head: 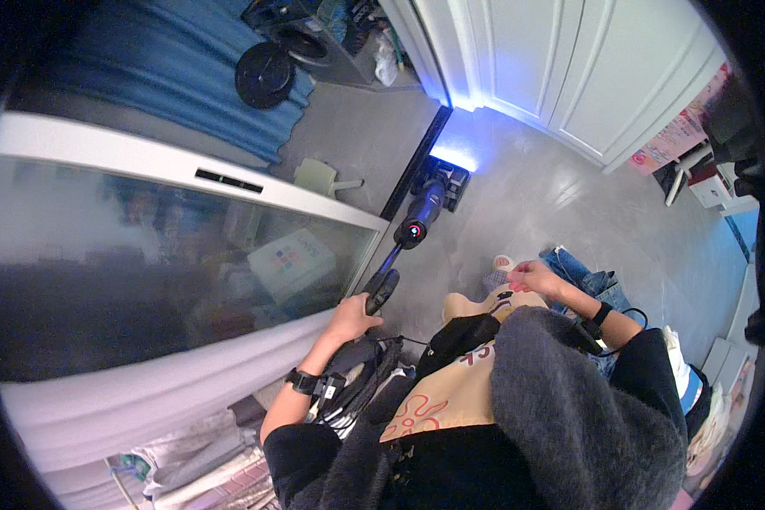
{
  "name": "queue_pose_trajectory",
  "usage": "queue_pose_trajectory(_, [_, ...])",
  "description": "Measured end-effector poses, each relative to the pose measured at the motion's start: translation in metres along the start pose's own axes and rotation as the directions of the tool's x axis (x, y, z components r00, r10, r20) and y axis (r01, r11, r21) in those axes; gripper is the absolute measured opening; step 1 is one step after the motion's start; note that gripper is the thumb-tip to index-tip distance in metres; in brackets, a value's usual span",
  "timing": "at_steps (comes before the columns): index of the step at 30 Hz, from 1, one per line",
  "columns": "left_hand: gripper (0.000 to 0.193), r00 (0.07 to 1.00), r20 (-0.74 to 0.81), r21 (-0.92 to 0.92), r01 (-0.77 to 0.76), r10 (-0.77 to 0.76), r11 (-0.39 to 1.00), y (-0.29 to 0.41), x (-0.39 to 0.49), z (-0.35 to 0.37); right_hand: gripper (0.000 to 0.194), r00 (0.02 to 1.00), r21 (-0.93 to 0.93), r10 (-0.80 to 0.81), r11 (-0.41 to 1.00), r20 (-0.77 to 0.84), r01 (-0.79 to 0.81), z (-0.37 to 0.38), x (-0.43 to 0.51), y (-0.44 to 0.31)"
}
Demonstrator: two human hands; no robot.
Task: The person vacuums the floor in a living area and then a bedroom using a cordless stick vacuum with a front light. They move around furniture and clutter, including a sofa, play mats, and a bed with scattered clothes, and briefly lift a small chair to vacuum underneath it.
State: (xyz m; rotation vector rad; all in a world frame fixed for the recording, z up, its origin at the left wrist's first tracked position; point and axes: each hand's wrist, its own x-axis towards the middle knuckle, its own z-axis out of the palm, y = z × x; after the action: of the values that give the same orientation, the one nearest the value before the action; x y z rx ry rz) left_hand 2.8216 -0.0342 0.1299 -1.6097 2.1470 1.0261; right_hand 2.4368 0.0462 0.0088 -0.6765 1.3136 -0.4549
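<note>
My left hand [350, 319] is wrapped around the dark handle of an upright floor cleaner [426, 207]. A round lit display glows red on top of its body. Its floor head [447, 182] rests on the grey floor, just right of a black threshold strip [414, 167], and throws blue-white light toward the white doors. Close in front of my cream apron [446, 395], my right hand [537, 280] hangs with loosely bent fingers and no object visible in it. A slippered foot [502, 262] shows just beyond that hand.
Left of me is a sliding door with a glass panel [166, 255] and white frame. Past the threshold are a small pale stool [315, 177], a blue curtain [185, 70] and a front-loading washer [303, 44]. White cabinet doors [548, 57] stand ahead; jeans [586, 280] appear beside my right arm.
</note>
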Motion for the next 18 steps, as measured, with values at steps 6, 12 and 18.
queue_pose_trajectory(6, [0.042,0.991,-0.083,-0.054,-0.106,0.101,0.993,0.077,0.088,0.022,0.047,0.957,0.048,-0.133,0.991,0.257,0.124,0.009,0.007,-0.061])
queue_pose_trajectory(12, [0.026,0.989,0.005,-0.444,-0.127,0.144,0.887,0.199,0.166,0.056,0.047,0.986,0.665,-0.160,0.741,0.042,0.092,0.019,0.024,-0.099])
queue_pose_trajectory(18, [0.043,0.950,0.060,-0.714,-0.175,0.308,0.678,0.273,0.184,0.076,0.024,0.974,0.630,-0.118,0.745,-0.196,0.217,-0.072,0.010,-0.083])
